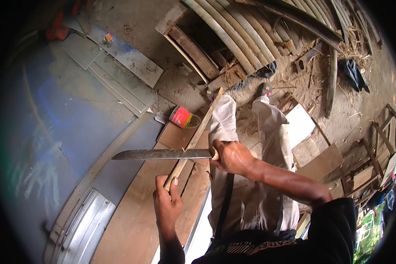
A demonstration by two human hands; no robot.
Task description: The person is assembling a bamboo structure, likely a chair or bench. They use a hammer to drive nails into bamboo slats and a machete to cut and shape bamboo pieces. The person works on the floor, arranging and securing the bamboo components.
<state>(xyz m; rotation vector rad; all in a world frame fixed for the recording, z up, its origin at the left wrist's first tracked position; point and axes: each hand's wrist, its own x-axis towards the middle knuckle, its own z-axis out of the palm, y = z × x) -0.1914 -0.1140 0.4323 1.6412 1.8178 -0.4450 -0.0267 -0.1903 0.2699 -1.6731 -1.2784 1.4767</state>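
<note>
R hand (234, 157) clenched on machete (163, 154), L hand (168, 203) pinching wood strip (201, 127).

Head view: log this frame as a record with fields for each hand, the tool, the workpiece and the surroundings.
left hand: grips the near end of the wooden strip
right hand: closed around the machete's handle
left hand point: left hand
right hand point: right hand
tool: machete, blade pointing left, crossing over the strip; contact uncertain
workpiece: wooden strip, slanting away toward the upper right
nearby: red can left of the strip; brown board below it
background: row of long poles
</note>
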